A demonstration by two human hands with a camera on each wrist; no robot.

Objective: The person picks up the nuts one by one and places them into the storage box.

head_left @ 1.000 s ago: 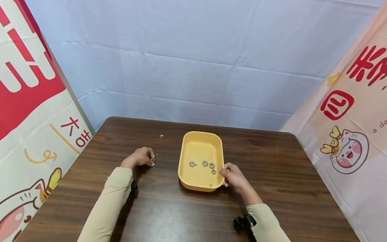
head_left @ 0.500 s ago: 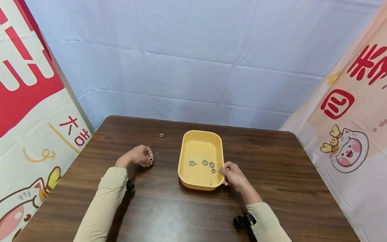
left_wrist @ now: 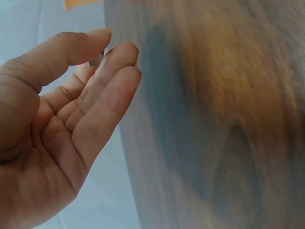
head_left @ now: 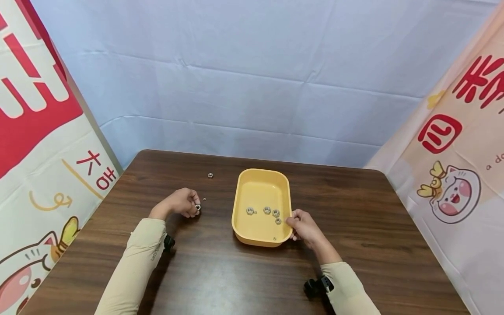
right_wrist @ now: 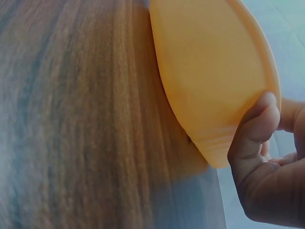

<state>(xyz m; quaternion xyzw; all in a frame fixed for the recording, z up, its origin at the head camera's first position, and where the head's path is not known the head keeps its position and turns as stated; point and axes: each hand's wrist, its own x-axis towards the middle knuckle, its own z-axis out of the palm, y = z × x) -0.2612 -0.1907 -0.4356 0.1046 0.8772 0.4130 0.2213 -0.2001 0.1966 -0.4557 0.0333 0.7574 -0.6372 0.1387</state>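
Observation:
My left hand (head_left: pixel 182 203) pinches a metal hex nut (head_left: pixel 197 207) between thumb and fingers, over the left part of the table. In the left wrist view the nut (left_wrist: pixel 96 60) shows as a small sliver behind the thumb, mostly hidden by the fingers. With my right hand (head_left: pixel 305 228) I grip the right rim of a yellow rectangular tray (head_left: pixel 252 240), thumb on the inside. The right wrist view has the tray's outer wall (right_wrist: pixel 214 62) beside the curled fingers. Several nuts of different sizes lie in the tray, among them a large nut (head_left: pixel 250 211).
Another nut (head_left: pixel 210 175) lies on the brown wooden table (head_left: pixel 354 205) toward the back left. A tiny nut (head_left: pixel 204 199) is just beyond the left fingertips. A pale cloth (head_left: pixel 252 87) hangs behind the table, and printed banners flank it on both sides.
The left hand has drawn slightly back and left with the nut, which now stands on edge between the fingertips. The right hand and the tray have stayed in place.

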